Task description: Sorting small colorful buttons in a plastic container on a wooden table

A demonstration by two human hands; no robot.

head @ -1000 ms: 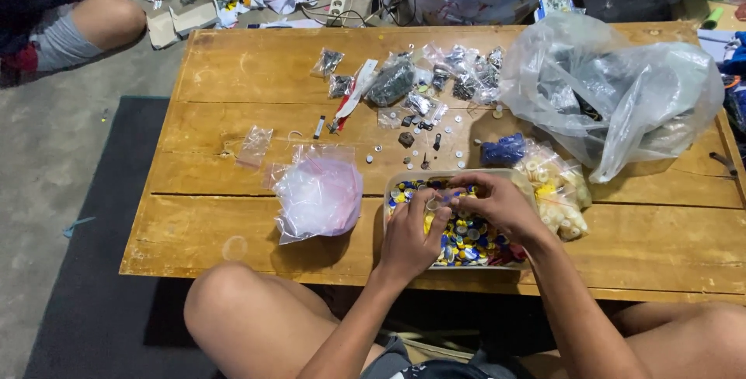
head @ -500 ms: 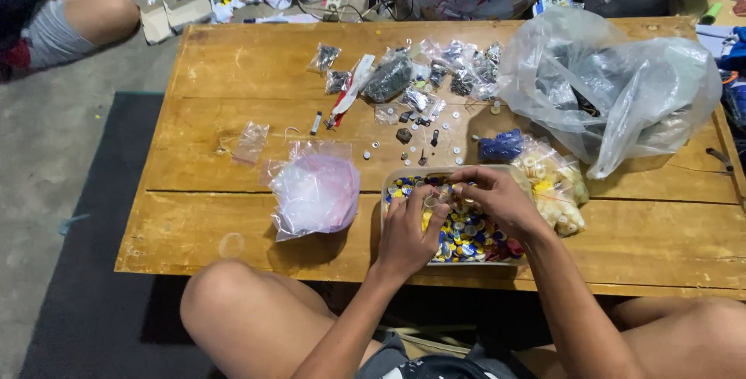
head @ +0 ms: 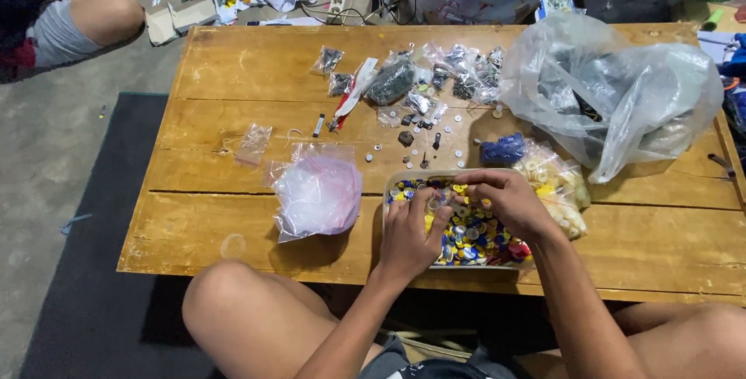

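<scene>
Looking down from head cam: both hands work over a clear tray [head: 395,185] of small blue, yellow & red buttons [head: 474,243] at table [head: 233,223] front edge. Left hand [head: 410,235] curled, fingertips in the pile; right hand [head: 505,200] pinching sth tiny, can't tell what. Buttons prob light, hard, slippery; pinch by rims.

Both hands, left [head: 409,233] and right [head: 501,200], rested fingers-down in a tray [head: 390,192] of coloured buttons [head: 475,241] on the wooden tabletop [head: 256,68].
</scene>
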